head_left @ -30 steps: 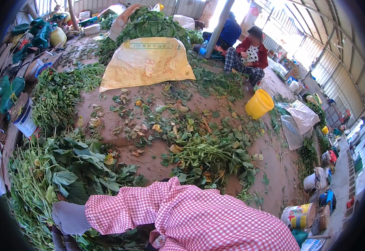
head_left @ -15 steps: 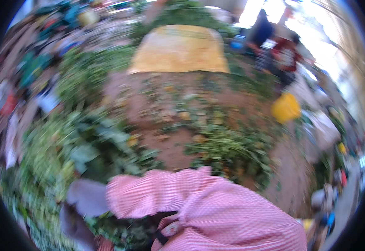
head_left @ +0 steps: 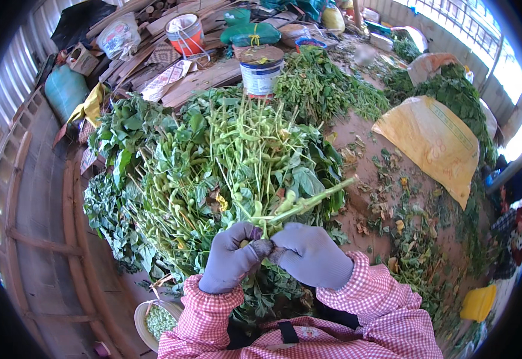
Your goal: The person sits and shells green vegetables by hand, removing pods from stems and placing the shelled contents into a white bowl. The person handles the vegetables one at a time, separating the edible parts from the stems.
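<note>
In grey work gloves, my hands meet in front of my body over a heap of green bean plants [head_left: 177, 173]. The fingers of my left hand [head_left: 230, 256] and my right hand [head_left: 310, 254] are closed on a green bean stalk [head_left: 318, 200]. Several plump pods hang on the stalk, which slants up to the right above my right hand. The fingertips nearly touch, and what lies between them is partly hidden. Beside my left sleeve stands a pale bucket [head_left: 138, 320] holding small light-green beans.
A white pail with a padded brown top [head_left: 261, 75] stands behind the heap. Wooden planks [head_left: 204, 87] lie at the back left near an orange-red bucket [head_left: 184, 35]. A yellow sack [head_left: 431, 140] and scattered leaves lie right. A yellow container [head_left: 478, 303] is at lower right.
My view has swung left and sharpened. My gloved hands, earlier low at the left by the leaves, are now together in front of me, gripping the bean stalk.
</note>
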`<action>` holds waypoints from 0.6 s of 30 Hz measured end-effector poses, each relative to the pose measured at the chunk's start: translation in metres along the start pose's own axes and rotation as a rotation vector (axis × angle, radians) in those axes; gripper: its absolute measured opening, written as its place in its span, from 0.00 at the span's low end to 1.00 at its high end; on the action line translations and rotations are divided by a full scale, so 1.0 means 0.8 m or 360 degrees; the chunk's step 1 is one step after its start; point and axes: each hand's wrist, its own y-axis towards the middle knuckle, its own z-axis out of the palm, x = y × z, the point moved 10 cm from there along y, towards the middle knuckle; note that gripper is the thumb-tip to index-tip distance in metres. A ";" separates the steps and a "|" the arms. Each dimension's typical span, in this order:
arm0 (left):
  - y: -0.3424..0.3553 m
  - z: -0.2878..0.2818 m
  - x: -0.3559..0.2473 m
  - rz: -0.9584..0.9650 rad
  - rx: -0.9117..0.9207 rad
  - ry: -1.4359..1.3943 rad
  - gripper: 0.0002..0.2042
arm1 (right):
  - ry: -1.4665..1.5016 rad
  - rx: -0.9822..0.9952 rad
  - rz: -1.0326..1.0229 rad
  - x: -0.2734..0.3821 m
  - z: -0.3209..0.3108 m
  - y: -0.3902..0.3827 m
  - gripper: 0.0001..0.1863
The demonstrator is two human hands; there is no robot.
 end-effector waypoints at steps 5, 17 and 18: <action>-0.009 0.024 0.020 -0.0166 0.0033 -0.0104 0.08 | -0.0019 0.0122 0.0072 -0.020 0.006 -0.026 0.07; -0.032 0.033 0.048 -0.0282 0.0120 0.0024 0.07 | 0.0094 0.0376 0.0476 -0.060 -0.030 -0.057 0.08; -0.032 0.029 0.047 -0.0265 0.0144 -0.0007 0.07 | 0.0115 0.0320 0.0473 -0.067 -0.050 -0.054 0.08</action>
